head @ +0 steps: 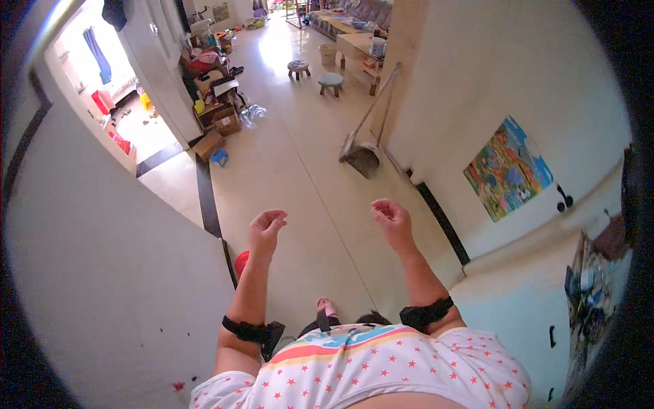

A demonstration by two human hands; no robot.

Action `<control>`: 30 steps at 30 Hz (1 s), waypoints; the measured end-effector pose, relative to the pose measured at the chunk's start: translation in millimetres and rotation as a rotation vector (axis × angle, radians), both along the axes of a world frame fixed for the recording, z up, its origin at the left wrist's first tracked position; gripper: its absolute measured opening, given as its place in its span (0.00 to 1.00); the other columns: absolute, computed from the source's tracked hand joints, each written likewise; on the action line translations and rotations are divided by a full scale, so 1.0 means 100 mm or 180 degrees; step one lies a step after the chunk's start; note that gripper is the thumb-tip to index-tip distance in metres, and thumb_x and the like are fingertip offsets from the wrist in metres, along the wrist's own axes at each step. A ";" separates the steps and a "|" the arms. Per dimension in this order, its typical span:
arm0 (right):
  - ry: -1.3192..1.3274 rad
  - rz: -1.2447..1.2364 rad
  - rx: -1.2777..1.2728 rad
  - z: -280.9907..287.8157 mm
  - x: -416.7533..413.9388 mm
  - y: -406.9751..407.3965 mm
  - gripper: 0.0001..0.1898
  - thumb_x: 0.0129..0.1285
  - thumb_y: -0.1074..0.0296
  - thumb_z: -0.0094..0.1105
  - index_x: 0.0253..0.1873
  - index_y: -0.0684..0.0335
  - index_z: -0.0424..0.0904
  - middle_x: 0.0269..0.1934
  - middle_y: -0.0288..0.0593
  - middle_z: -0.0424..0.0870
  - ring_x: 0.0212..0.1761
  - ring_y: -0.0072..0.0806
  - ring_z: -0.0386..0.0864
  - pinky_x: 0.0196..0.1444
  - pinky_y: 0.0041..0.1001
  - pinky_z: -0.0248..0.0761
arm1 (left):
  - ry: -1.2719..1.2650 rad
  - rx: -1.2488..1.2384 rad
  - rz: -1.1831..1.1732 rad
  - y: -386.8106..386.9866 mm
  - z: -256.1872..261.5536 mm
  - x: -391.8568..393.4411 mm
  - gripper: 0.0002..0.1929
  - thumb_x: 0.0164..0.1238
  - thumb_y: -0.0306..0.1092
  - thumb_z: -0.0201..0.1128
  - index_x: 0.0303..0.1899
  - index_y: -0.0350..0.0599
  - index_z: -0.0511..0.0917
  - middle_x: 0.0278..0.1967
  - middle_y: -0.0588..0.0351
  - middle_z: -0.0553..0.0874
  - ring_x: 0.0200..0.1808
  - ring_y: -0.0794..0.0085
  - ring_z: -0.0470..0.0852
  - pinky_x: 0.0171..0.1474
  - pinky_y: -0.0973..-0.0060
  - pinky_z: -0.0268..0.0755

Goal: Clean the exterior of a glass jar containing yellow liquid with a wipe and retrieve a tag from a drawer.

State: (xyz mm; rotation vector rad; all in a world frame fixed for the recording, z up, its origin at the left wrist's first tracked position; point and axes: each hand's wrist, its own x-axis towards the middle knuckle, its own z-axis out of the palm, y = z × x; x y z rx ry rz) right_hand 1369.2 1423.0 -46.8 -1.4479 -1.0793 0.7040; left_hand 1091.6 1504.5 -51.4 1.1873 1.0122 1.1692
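Note:
My left hand [265, 225] is raised over the tiled floor [311, 245], loosely curled, with a small gap between thumb and fingers and nothing in it. To its right and apart from it, my right hand [393, 220] is also up, palm partly showing, fingers half bent around nothing. Black straps circle both arms near the elbows. Beside my left forearm, a red round object [242, 263] is partly hidden. Beyond my right hand, a long-handled dustpan [364, 159] stands on the floor against the wall.
A white wall [117, 276] runs close on my left, leading to an open doorway. A cardboard box [209, 145] and a small blue box [219, 157] lie past it. Ahead are two low stools [330, 81], a bucket [328, 54] and a table [357, 45]. A colourful poster [508, 171] hangs right.

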 end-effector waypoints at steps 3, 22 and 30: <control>-0.0001 0.0110 0.0064 0.07 0.08 0.81 0.06 0.56 0.70 0.59 0.39 0.61 0.77 0.29 0.32 0.79 0.30 0.17 0.75 0.35 0.20 0.70 | -0.0016 0.0071 0.0048 0.75 0.12 0.12 0.07 0.61 0.26 0.57 0.38 0.34 0.78 0.35 0.55 0.82 0.37 0.76 0.79 0.43 0.78 0.73; -0.0030 0.1030 0.0114 0.20 0.73 6.35 0.06 0.57 0.69 0.59 0.38 0.64 0.78 0.30 0.37 0.80 0.31 0.19 0.77 0.35 0.21 0.72 | 0.0284 0.0145 0.0371 5.66 0.23 0.87 0.10 0.65 0.35 0.57 0.34 0.36 0.80 0.32 0.58 0.83 0.33 0.78 0.79 0.41 0.79 0.72; -0.0150 0.0835 0.0130 0.29 0.87 8.71 0.06 0.57 0.70 0.58 0.38 0.63 0.77 0.29 0.36 0.80 0.29 0.19 0.76 0.34 0.21 0.71 | 0.0333 0.0249 0.0171 8.23 0.31 1.04 0.12 0.66 0.38 0.56 0.35 0.38 0.80 0.31 0.59 0.83 0.32 0.78 0.79 0.39 0.81 0.70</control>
